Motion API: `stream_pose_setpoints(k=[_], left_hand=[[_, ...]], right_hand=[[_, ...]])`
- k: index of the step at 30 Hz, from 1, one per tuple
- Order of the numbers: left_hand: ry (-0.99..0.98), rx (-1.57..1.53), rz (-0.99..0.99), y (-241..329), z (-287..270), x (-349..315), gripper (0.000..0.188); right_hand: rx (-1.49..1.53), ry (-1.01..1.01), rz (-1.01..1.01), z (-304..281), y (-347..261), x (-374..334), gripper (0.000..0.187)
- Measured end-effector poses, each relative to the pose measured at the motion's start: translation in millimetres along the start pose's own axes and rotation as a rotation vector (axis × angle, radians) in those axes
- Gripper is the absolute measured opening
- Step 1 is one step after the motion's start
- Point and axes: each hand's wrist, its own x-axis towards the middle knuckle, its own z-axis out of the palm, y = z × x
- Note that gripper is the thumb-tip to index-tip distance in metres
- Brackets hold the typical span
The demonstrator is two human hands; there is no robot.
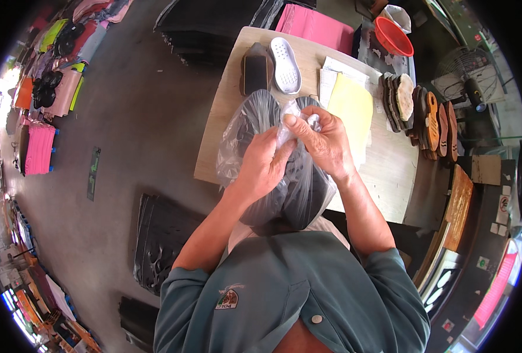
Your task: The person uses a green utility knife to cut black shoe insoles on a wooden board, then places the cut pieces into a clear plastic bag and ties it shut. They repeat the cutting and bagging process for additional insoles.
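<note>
A clear plastic bag (228, 141) with dark, sole-shaped pieces inside hangs in front of me at the table's near edge. Its gathered top is between my two hands. My left hand (264, 162) is closed on the bunched plastic from the left. On the other side, my right hand (325, 141) pinches the same gathered plastic between thumb and fingers. Just beyond the bag lie a white shoe sole (285, 66) with small holes and a phone (255, 73) resting on a dark sole-shaped piece. My hands hide part of the bag's neck.
The pale wooden table (211, 156) carries a yellow sheet (350, 109) over white papers. Several upright soles (431, 120) line its right side. A red basin (393, 36) and pink sheets (314, 28) are at the back. Black sheets (163, 235) lie on the floor at left.
</note>
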Motion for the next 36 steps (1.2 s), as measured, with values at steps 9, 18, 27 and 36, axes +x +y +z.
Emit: stream_pose_setpoints(k=[9,18,27,36], left_hand=[[0.149,0.072,0.196,-1,-16,-40,0.037],[0.094,0.498,0.028,5,-12,-86,0.034],[0.122,-0.023,-0.118,4,-23,-34,0.036],[-0.03,0.206,-0.037,4,-4,-5,0.03]], right_hand=[[-0.56,0.214,-0.11,18,41,34,0.036],[-0.85,0.307,-0.478,44,77,67,0.035],[-0.515,0.303,-0.303,23,43,56,0.037],[-0.411,0.011,-0.182,18,8,-3,0.018]])
